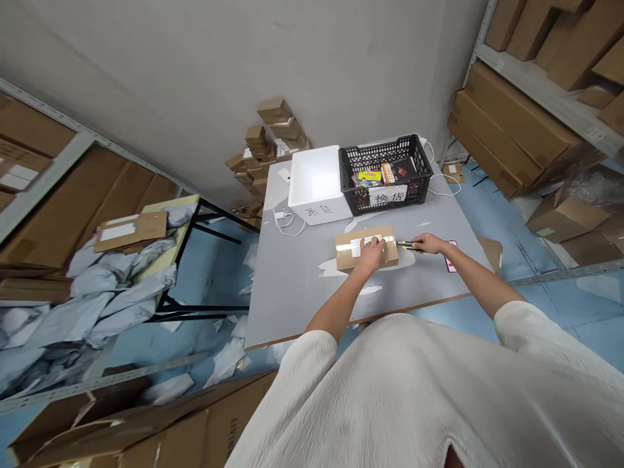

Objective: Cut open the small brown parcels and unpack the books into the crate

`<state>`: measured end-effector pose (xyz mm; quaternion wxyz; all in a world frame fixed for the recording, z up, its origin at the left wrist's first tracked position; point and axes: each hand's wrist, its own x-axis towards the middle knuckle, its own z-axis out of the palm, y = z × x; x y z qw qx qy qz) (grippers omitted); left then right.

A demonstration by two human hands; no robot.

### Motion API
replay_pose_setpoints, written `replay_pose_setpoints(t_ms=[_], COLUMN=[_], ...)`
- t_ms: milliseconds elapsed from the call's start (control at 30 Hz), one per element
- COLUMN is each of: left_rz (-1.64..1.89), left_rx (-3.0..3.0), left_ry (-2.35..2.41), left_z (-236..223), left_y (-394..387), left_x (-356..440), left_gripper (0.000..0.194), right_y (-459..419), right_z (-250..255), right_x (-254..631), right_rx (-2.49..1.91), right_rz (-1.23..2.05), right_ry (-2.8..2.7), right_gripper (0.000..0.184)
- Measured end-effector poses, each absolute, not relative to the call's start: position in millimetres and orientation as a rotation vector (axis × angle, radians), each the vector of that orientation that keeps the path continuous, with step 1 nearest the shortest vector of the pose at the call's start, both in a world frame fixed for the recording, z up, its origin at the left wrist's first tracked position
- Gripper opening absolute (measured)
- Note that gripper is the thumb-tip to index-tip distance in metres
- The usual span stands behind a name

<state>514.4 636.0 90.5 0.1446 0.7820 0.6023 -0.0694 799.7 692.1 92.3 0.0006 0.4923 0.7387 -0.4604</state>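
Note:
A small cardboard box (345, 261) with a band of tape and a white label lies flat on the grey table (287, 273). My left hand (371, 252) rests on top of this box, fingers spread over the label and tape. In my right hand (428, 243) is a yellow and black utility knife (405, 245), held with closed fingers. Its tip points left and meets the right end of the box near the tape; whether it cuts in is too small to tell.
Behind the box stand a white foam box (322, 211) and a black plastic crate (346, 188) holding colourful packages. A phone (452, 257) lies beside my right forearm. White cables trail on the table. Shelves of cartons (517, 123) flank the room; grey mailer bags (121, 279) are piled left.

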Motion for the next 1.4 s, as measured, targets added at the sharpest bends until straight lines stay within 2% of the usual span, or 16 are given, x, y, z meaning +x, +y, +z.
replay_pose_setpoints(t_ms=[133, 233, 300, 400, 467, 633, 767, 933, 1233, 1400], left_rz=[-0.181, -0.084, 0.032, 0.178, 0.209, 0.094, -0.008, 0.071, 0.104, 0.128], left_rx=[2.241, 2.233, 2.209, 2.189, 2.188, 2.178, 2.105, 2.141, 2.217, 2.209], left_ry=[1.712, 1.680, 1.689, 1.773, 1.844, 1.874, 1.838, 1.813, 1.901, 1.895], left_z=[88.9, 88.1, 89.0, 91.2, 91.1, 84.8, 83.1, 81.8, 71.3, 67.8], left_y=[637.0, 635.5, 635.1, 638.4, 642.9, 658.3, 670.8, 666.9, 647.3, 649.1], left_x=[512.6, 508.4, 504.9, 500.9, 499.5, 498.9, 498.2, 495.9, 499.5, 499.2], left_gripper=[0.075, 0.086, 0.084, 0.061, 0.057, 0.076, 0.083, 0.073, 0.069, 0.068], right_y=[673.6, 664.1, 660.3, 657.3, 656.0, 652.9, 652.0, 652.8, 654.2, 664.1], right_z=[86.3, 86.4, 89.1, 95.4, 99.6, 104.7, 103.1, 95.9, 66.1, 61.2], right_x=[816.1, 821.0, 821.0, 816.7, 811.8, 798.5, 793.8, 794.6, 789.0, 812.9], right_rx=[1.725, 1.898, 1.950, 1.975, 1.938, 1.714, 1.691, 1.721, 1.882, 2.221], right_rz=[-1.618, -1.759, -1.782, -1.631, -1.439, -0.925, -0.669, -0.620, -0.602, -0.623], right_ry=[2.199, 2.128, 2.132, 2.241, 2.371, 2.671, 2.636, 2.632, 2.729, 2.662], right_gripper=[0.036, 0.035, 0.034, 0.033, 0.034, 0.034, 0.040, 0.041, 0.043, 0.047])
